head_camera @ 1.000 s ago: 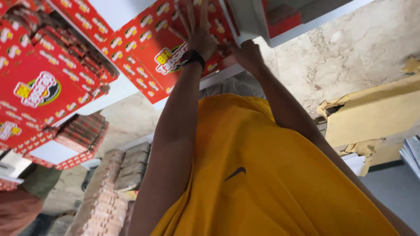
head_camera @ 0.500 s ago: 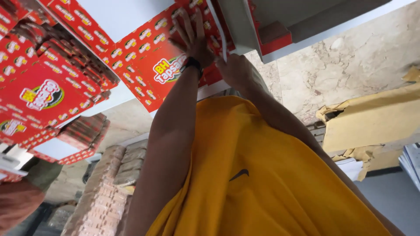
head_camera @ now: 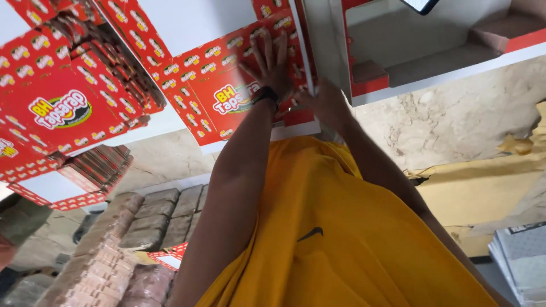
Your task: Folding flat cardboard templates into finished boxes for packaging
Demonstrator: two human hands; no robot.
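1. My left hand (head_camera: 272, 67) lies flat on the red printed carton (head_camera: 227, 99), fingers spread; nothing blocks it.
2. Stacked red cartons (head_camera: 74, 96) crowd that side.
3. The white-and-red box edge (head_camera: 318, 51) walls in my right hand (head_camera: 324, 105).

One head-worn camera looks close down past the yellow shirt (head_camera: 341, 227).

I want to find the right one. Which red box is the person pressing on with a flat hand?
The flat red box in the middle, under the left hand with spread fingers. The red boxes stacked further left are untouched.
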